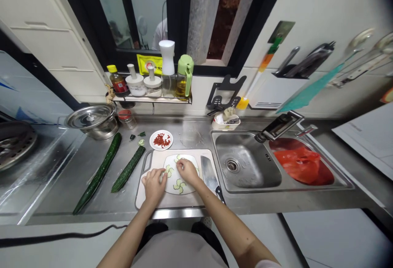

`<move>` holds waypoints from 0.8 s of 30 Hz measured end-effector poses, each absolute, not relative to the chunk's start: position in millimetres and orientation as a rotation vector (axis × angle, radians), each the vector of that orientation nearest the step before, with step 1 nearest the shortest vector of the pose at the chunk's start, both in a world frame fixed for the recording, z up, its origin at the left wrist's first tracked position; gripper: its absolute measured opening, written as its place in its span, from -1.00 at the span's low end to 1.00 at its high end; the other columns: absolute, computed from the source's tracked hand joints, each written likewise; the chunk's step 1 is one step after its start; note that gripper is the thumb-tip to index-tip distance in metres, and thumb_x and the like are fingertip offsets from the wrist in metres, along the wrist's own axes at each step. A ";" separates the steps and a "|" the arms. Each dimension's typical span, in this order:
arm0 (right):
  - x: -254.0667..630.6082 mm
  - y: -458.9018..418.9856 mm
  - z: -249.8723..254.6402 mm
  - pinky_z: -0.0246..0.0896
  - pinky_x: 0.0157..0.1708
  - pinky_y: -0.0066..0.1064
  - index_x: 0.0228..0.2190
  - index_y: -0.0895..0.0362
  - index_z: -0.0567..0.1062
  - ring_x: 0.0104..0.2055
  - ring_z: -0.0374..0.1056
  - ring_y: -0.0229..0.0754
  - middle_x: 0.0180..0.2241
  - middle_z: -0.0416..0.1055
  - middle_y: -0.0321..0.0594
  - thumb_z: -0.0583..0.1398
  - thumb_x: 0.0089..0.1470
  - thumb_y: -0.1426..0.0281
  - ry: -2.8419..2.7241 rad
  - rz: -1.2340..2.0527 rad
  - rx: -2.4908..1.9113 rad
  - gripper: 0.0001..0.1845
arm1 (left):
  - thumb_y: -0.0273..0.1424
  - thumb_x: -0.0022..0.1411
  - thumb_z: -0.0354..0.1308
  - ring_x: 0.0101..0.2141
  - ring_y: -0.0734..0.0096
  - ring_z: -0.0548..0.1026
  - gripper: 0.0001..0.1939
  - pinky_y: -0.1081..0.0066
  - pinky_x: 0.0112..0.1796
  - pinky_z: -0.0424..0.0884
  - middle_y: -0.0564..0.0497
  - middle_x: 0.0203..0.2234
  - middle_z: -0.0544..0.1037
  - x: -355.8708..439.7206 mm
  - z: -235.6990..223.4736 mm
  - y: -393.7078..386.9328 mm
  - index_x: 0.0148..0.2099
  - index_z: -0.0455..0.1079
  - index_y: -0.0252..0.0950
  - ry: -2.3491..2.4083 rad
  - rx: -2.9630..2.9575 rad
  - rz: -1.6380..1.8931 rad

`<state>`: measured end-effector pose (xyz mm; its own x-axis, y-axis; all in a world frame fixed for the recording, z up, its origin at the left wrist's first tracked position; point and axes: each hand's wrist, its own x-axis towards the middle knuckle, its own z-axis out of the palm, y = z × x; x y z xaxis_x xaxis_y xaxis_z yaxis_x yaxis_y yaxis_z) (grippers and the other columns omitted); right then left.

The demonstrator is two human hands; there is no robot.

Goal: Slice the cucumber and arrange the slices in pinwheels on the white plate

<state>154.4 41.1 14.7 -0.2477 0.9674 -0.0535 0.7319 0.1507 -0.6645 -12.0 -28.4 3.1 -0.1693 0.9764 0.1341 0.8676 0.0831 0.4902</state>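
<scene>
A white plate point(188, 189) lies on the cutting board point(141, 197), with thin green-edged cucumber slices point(179, 185) laid on it in curved, pinwheel-like groups. My left hand point(154, 185) rests over the plate's left rim, fingers loosely bent and apart, its index finger and thumb beside the slices there. Over the upper part of the plate is my right hand point(188, 171), thumb and fingertips pinched together close to another group of slices. Whatever is between those fingertips is too small to make out. A kitchen knife point(209, 172) lies on the board's right side.
Left of the board lie a cut cucumber point(128, 170) and a longer cucumber point(100, 172). A small dish point(152, 142) of chopped red pieces stands behind the board. At right is the sink point(248, 183) with a red bag point(296, 163). A lidded pot point(104, 128) stands back left, near a condiment shelf point(144, 99).
</scene>
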 end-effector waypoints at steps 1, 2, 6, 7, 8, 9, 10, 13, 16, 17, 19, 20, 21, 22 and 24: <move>157.6 45.5 16.1 0.09 -0.27 -0.48 -0.35 0.12 0.52 -0.27 0.32 -0.22 -0.34 0.48 -0.22 0.10 0.09 0.47 -2.021 0.825 -1.610 -0.82 | -0.23 0.27 0.03 -0.17 0.20 0.40 -0.73 0.22 -0.13 0.12 -0.04 -0.23 0.54 -13.6 0.3 -33.0 -0.12 0.49 -0.15 2.140 1.838 0.737; 159.9 51.3 17.8 0.10 -0.28 -0.48 -0.35 0.12 0.52 -0.28 0.32 -0.22 -0.35 0.48 -0.23 0.10 0.09 0.47 -2.000 0.816 -1.601 -0.82 | -0.22 0.27 0.02 -0.16 0.20 0.41 -0.73 0.22 -0.13 0.13 -0.05 -0.21 0.54 -15.1 -3.0 -37.4 -0.11 0.49 -0.16 2.161 1.807 0.785; 157.5 86.6 26.7 0.10 -0.31 -0.48 -0.32 0.11 0.52 -0.30 0.32 -0.22 -0.35 0.48 -0.24 0.11 0.10 0.44 -1.986 0.747 -1.619 -0.83 | -0.20 0.27 0.00 -0.13 0.19 0.42 -0.68 0.20 -0.10 0.17 -0.06 -0.18 0.52 -19.8 -19.4 -50.7 -0.04 0.43 -0.19 2.173 1.700 0.915; 153.5 97.3 28.5 0.09 -0.31 -0.48 -0.31 0.10 0.52 -0.30 0.32 -0.22 -0.34 0.48 -0.24 0.11 0.10 0.44 -2.008 0.729 -1.634 -0.83 | -0.19 0.27 0.00 -0.14 0.19 0.42 -0.67 0.19 -0.09 0.18 -0.06 -0.18 0.52 -20.6 -23.4 -52.6 -0.02 0.42 -0.19 2.161 1.681 0.936; 148.3 108.3 29.8 0.09 -0.32 -0.48 -0.30 0.10 0.52 -0.30 0.32 -0.22 -0.33 0.49 -0.24 0.11 0.10 0.43 -2.033 0.713 -1.654 -0.82 | -0.18 0.27 -0.01 -0.14 0.20 0.43 -0.65 0.19 -0.09 0.19 -0.06 -0.19 0.51 -21.1 -27.1 -53.9 0.00 0.40 -0.20 2.143 1.663 0.952; 142.1 119.1 30.4 0.08 -0.31 -0.47 -0.29 0.09 0.52 -0.29 0.32 -0.22 -0.32 0.49 -0.23 0.11 0.10 0.44 -2.063 0.696 -1.677 -0.82 | -0.17 0.27 -0.01 -0.15 0.20 0.43 -0.63 0.19 -0.10 0.21 -0.06 -0.19 0.50 -21.5 -30.3 -54.8 0.02 0.38 -0.21 2.124 1.647 0.970; 135.2 129.6 30.3 0.08 -0.31 -0.47 -0.28 0.09 0.52 -0.28 0.32 -0.21 -0.30 0.49 -0.22 0.11 0.10 0.44 -2.098 0.677 -1.701 -0.81 | -0.16 0.27 -0.01 -0.15 0.20 0.43 -0.61 0.19 -0.10 0.22 -0.07 -0.19 0.50 -21.7 -32.9 -55.2 0.04 0.36 -0.22 2.107 1.633 0.986; 113.1 156.8 25.8 0.08 -0.27 -0.47 -0.24 0.09 0.53 -0.19 0.32 -0.18 -0.23 0.49 -0.18 0.11 0.12 0.44 -2.208 0.637 -1.750 -0.79 | -0.13 0.27 -0.03 -0.14 0.19 0.42 -0.56 0.16 -0.07 0.23 -0.09 -0.17 0.47 -21.1 -37.5 -55.3 0.09 0.30 -0.24 2.100 1.598 1.010; 93.2 176.7 17.3 0.09 -0.24 -0.45 -0.21 0.07 0.53 -0.11 0.30 -0.15 -0.16 0.48 -0.15 0.07 0.15 0.43 -2.293 0.609 -1.773 -0.75 | -0.12 0.27 -0.04 -0.11 0.15 0.40 -0.54 0.08 -0.01 0.17 -0.11 -0.13 0.46 -19.6 -39.7 -55.1 0.12 0.28 -0.23 2.138 1.598 0.980; 87.4 182.0 14.3 0.09 -0.24 -0.44 -0.20 0.06 0.53 -0.09 0.30 -0.14 -0.14 0.47 -0.14 0.06 0.16 0.44 -2.307 0.606 -1.788 -0.73 | -0.11 0.27 -0.03 -0.10 0.14 0.39 -0.54 0.05 0.01 0.14 -0.11 -0.12 0.45 -19.2 -40.5 -55.0 0.12 0.28 -0.22 2.148 1.605 0.961; 77.1 190.7 8.6 0.10 -0.21 -0.42 -0.19 0.06 0.54 -0.07 0.30 -0.12 -0.12 0.47 -0.12 0.06 0.16 0.45 -2.323 0.599 -1.823 -0.72 | -0.09 0.25 -0.02 -0.08 0.13 0.38 -0.53 0.03 0.02 0.12 -0.12 -0.10 0.45 -18.9 -42.4 -54.8 0.12 0.29 -0.21 2.153 1.623 0.928; 72.5 194.4 6.0 0.11 -0.19 -0.40 -0.20 0.07 0.54 -0.06 0.30 -0.11 -0.12 0.47 -0.10 0.06 0.16 0.45 -2.324 0.598 -1.837 -0.72 | -0.08 0.25 -0.02 -0.08 0.12 0.38 -0.51 0.03 0.01 0.12 -0.13 -0.09 0.45 -19.0 -43.4 -54.5 0.12 0.30 -0.21 2.155 1.630 0.917; 68.2 197.6 3.8 0.11 -0.17 -0.39 -0.20 0.08 0.55 -0.05 0.29 -0.09 -0.12 0.47 -0.08 0.07 0.15 0.45 -2.323 0.597 -1.847 -0.73 | -0.07 0.24 -0.02 -0.07 0.11 0.37 -0.50 0.03 0.01 0.13 -0.13 -0.09 0.45 -19.1 -44.3 -54.3 0.12 0.30 -0.22 2.158 1.636 0.908; 64.2 200.3 1.8 0.11 -0.15 -0.37 -0.21 0.10 0.55 -0.04 0.29 -0.08 -0.13 0.47 -0.06 0.08 0.14 0.45 -2.318 0.596 -1.856 -0.74 | -0.07 0.24 -0.01 -0.06 0.10 0.37 -0.50 0.03 0.01 0.13 -0.14 -0.09 0.45 -19.4 -44.9 -54.0 0.12 0.31 -0.22 2.161 1.641 0.900; 57.3 204.7 -1.7 0.11 -0.12 -0.34 -0.22 0.13 0.55 -0.02 0.29 -0.06 -0.13 0.47 -0.03 0.09 0.13 0.46 -2.302 0.596 -1.875 -0.75 | -0.07 0.23 -0.01 -0.06 0.09 0.37 -0.50 0.03 0.00 0.13 -0.15 -0.09 0.45 -19.7 -45.3 -53.7 0.11 0.32 -0.21 2.168 1.647 0.883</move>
<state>57.3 204.7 -1.7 -0.2294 0.9606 -0.1569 0.9161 0.1586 -0.3682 -19.7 -53.7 -45.3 -0.3117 0.9399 0.1394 0.7700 0.1639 0.6166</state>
